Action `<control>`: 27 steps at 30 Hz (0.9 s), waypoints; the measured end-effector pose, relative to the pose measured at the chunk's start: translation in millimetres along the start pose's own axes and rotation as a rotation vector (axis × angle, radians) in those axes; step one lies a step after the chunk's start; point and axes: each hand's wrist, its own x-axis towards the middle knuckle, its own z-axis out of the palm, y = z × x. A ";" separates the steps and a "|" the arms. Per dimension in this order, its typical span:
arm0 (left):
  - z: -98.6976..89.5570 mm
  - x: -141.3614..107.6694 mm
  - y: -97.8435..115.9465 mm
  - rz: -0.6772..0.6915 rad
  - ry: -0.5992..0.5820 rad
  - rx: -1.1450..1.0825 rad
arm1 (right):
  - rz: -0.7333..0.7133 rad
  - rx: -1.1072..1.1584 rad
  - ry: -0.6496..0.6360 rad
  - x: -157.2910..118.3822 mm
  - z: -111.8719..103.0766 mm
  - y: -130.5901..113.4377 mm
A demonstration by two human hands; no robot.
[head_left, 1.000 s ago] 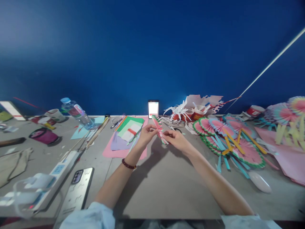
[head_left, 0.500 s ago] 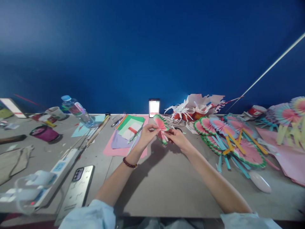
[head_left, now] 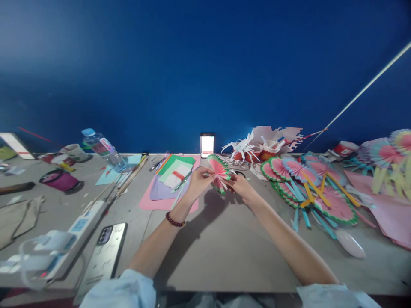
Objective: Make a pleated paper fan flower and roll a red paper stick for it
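Between my two hands, held up above the table (head_left: 224, 252), is a pleated paper fan (head_left: 218, 166), pink with a green zigzag edge. My left hand (head_left: 201, 182) pinches it from the left, near the gathered middle. From the right, my right hand (head_left: 238, 186) grips the folds by the centre, its fingertips partly hidden behind the paper. Just left of my left hand lies a stack of coloured paper sheets (head_left: 154, 203), pink, purple and green. Farther right rests a pile of similar pleated fans (head_left: 338, 205) with blue and yellow strips.
A phone (head_left: 207, 146) with a lit screen leans on the blue wall. On the left are a water bottle (head_left: 105, 149), thin sticks (head_left: 133, 176), a power strip (head_left: 77, 235) and another phone (head_left: 104, 254). On the right lie a white mouse (head_left: 350, 244) and pink paper (head_left: 390, 218).
The fan's pleats on the right side have spread a little wider, and my right hand has shifted slightly. My left hand keeps its pinch in nearly the same place.
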 end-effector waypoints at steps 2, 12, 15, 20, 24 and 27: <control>0.5 0.2 -0.8 -0.006 -0.005 -0.011 | -0.012 0.010 0.005 0.2 0.1 0.6; 2.9 0.4 -5.1 0.001 -0.051 -0.026 | -0.022 0.019 0.034 -2.6 3.0 -4.1; 2.9 0.1 -4.5 -0.005 -0.044 -0.004 | -0.037 0.001 0.025 -1.5 1.9 -1.9; 2.9 -1.6 -0.7 -0.023 -0.046 0.009 | -0.077 0.011 -0.007 -1.2 1.5 0.9; 4.6 -1.2 -4.0 -0.021 -0.065 -0.033 | -0.076 -0.015 0.026 -2.9 2.8 -1.1; 5.8 -0.4 -8.4 -0.004 -0.065 -0.047 | -0.086 -0.025 0.039 -2.3 3.2 -0.4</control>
